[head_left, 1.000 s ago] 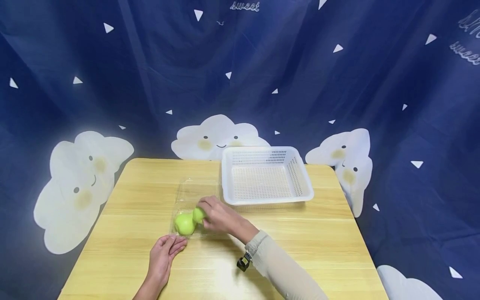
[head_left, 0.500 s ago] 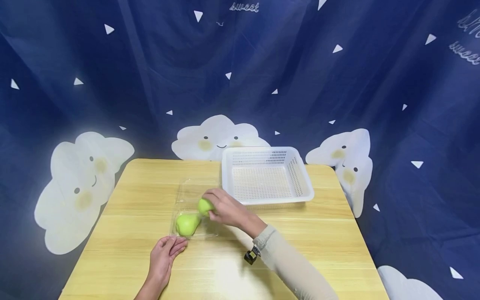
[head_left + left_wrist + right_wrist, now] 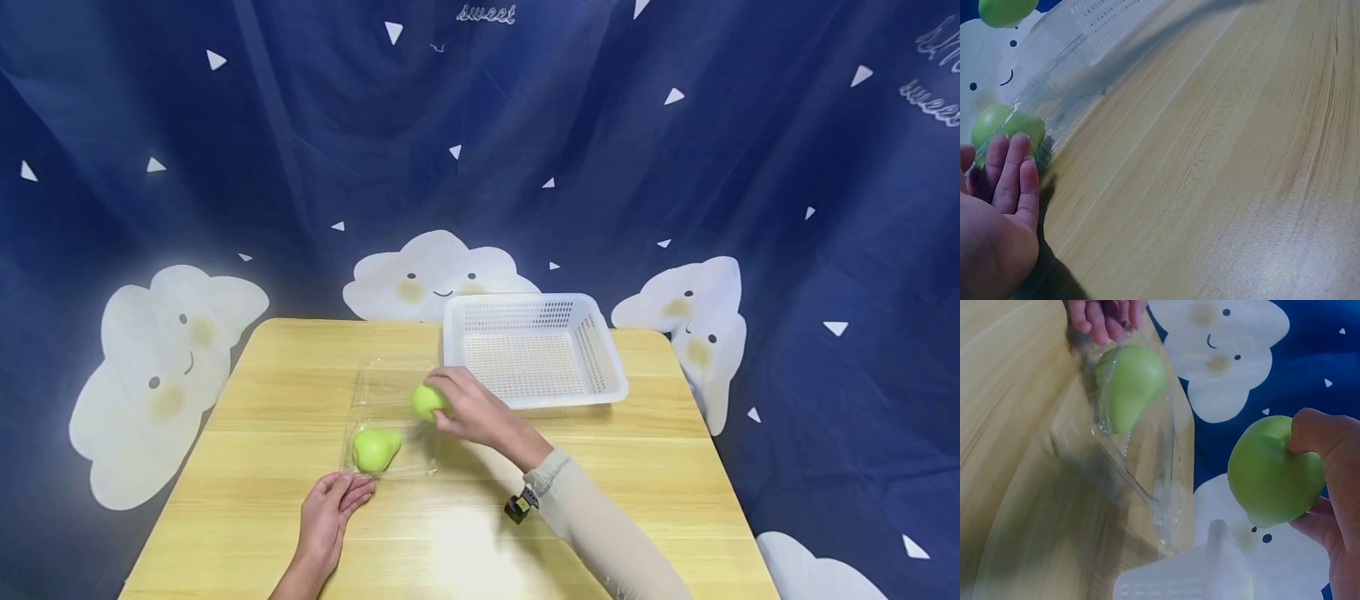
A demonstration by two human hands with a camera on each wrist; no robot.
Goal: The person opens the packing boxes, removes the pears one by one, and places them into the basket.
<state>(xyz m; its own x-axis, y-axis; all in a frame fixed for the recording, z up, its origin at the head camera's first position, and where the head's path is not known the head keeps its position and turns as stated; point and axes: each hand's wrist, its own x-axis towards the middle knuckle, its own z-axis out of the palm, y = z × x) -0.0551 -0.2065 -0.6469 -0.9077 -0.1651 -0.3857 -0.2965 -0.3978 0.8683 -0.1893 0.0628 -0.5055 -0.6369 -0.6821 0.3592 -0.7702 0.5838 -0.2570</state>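
Note:
My right hand (image 3: 476, 408) grips a round green fruit (image 3: 427, 402) above an open clear plastic clamshell container (image 3: 420, 469). Seen from the right wrist, this fruit (image 3: 1266, 478) has a small nub at its lower end and a dent by the thumb. A green pear (image 3: 375, 450) lies in the left part of the container, its narrow end to the right. At the container's near left corner, my left hand (image 3: 324, 517) pinches the edge between thumb and fingers. The left wrist view shows that hand's fingers (image 3: 1010, 181) in front of the pear.
A white perforated plastic basket (image 3: 547, 401) stands at the back of the wooden table (image 3: 247, 442), right of the container's raised-edge lid (image 3: 386, 379). A dark blue curtain (image 3: 480, 108) with white clouds hangs behind the table.
My right hand has lifted the round fruit away from the pear, up and to the right. More of the pear shows now. The left hand stays at the container's corner.

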